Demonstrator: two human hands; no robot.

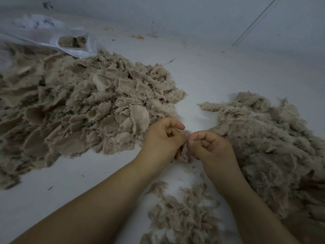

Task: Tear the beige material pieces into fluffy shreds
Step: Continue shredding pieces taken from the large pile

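Observation:
A small beige furry piece [185, 152] hangs between my two hands at the centre of the view. My left hand [162, 140] pinches its left edge with curled fingers. My right hand [209, 147] pinches its right edge, thumb against forefinger. The hands touch each other over the piece, which is mostly hidden by them. A big heap of beige material pieces [79, 106] with smooth backing showing lies to the left. Fluffy shreds [274, 148] are piled on the right, and more shreds [184, 213] lie below the hands between my forearms.
Everything lies on a white floor [202, 76]. A clear plastic bag [52, 37] holding more beige pieces sits at the back left. A grey wall [193, 11] runs along the back, with a thin rod [255, 22] leaning at the right.

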